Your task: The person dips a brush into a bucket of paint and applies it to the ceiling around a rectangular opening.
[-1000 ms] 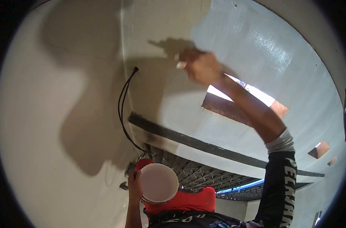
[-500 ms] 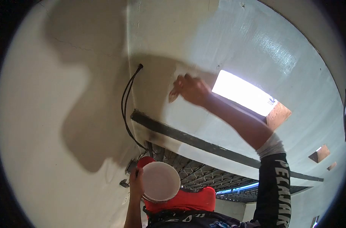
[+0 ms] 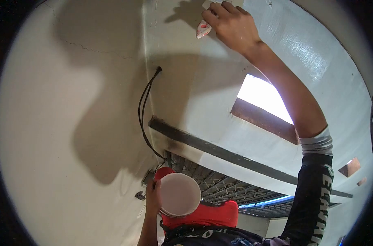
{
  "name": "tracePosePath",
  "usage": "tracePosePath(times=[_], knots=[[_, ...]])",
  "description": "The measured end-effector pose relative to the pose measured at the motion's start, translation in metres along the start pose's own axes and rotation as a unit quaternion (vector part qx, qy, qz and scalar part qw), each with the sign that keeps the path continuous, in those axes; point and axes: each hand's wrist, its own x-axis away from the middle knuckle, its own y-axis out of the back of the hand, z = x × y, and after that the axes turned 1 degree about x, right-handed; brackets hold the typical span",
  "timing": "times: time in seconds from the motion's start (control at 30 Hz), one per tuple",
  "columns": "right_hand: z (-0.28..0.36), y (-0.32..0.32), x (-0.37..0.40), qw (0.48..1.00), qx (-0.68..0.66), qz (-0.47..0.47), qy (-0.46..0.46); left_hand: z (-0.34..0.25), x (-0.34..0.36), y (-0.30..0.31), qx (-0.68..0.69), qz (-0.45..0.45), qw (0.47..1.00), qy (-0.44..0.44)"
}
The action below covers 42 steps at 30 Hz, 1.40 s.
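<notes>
Currently, top centre, the right hand (image 3: 235, 28) holds a brush (image 3: 202, 30), grip closed; lower centre, the left hand (image 3: 153, 197) clasps a bucket (image 3: 193, 187).

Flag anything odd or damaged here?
Two things. A thin, jagged crack runs across the upper left wall, breaking an otherwise smooth surface. Black cables poke out of the right wall near the corner and droop in a loose loop, looking unsecured. No spill shows around the bucket.
</notes>
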Motion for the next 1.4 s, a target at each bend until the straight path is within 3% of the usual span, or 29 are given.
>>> tracePosePath(times=[0.13,0.2,0.27,0.33,0.43,0.53,0.6,0.73,0.83,0.93,1.07,1.13,1.2,1.27,1.3,1.37,1.4], knots=[[0.033,-0.025,0.044,0.999,-0.018,0.031,0.019,-0.028,0.007,0.0,-0.021,-0.001,1.0,0.015],[0.086,-0.018,0.081,0.992,-0.095,0.076,-0.031,-0.025,0.006,0.0,-0.014,-0.003,1.0,0.019],[0.146,-0.011,0.106,0.96,-0.171,0.198,-0.1,-0.012,0.004,-0.001,-0.006,-0.005,1.0,0.022],[0.18,-0.011,0.117,0.879,-0.323,0.281,-0.211,0.005,-0.002,0.0,-0.006,-0.004,1.0,-0.02],[0.187,-0.022,0.133,0.862,-0.326,0.323,-0.216,-0.016,0.004,0.0,-0.051,-0.004,0.999,0.0],[0.14,-0.017,0.121,0.888,-0.335,0.255,-0.184,-0.016,0.003,-0.001,-0.012,-0.003,1.0,0.012],[0.1,-0.005,0.093,0.909,-0.239,0.29,-0.18,-0.017,0.001,-0.003,-0.014,-0.008,1.0,0.009],[0.022,0.0,0.037,0.99,-0.125,0.039,-0.05,-0.021,0.003,-0.001,-0.021,0.001,1.0,0.012],[-0.012,0.005,0.001,0.995,-0.038,0.039,-0.081,-0.014,0.001,-0.001,-0.047,-0.002,0.999,-0.003],[0.003,0.001,0.009,0.999,-0.006,0.027,-0.033,-0.003,-0.004,0.001,-0.024,0.004,1.0,-0.006],[0.098,-0.025,0.09,0.999,-0.001,0.038,-0.004,-0.019,0.0,-0.002,-0.022,0.008,1.0,0.017],[0.155,-0.021,0.119,0.933,-0.249,0.251,-0.064,-0.017,0.002,-0.003,-0.019,-0.004,1.0,-0.009],[0.192,-0.02,0.135,0.93,-0.277,0.226,-0.084,-0.018,0.003,-0.002,-0.03,0.001,0.999,-0.015],[0.215,-0.024,0.143,0.8,-0.399,0.375,-0.245,-0.018,0.003,-0.002,-0.04,0.01,0.999,-0.026],[0.222,-0.017,0.148,0.8,-0.397,0.374,-0.249,-0.017,0.004,-0.003,-0.045,0.003,0.999,-0.026],[0.233,-0.002,0.157,0.806,-0.425,0.244,-0.33,-0.014,0.001,-0.002,-0.047,-0.003,0.998,-0.032],[0.234,0.011,0.156,0.809,-0.422,0.244,-0.329,-0.011,0.001,-0.001,-0.041,-0.009,0.999,-0.026]])
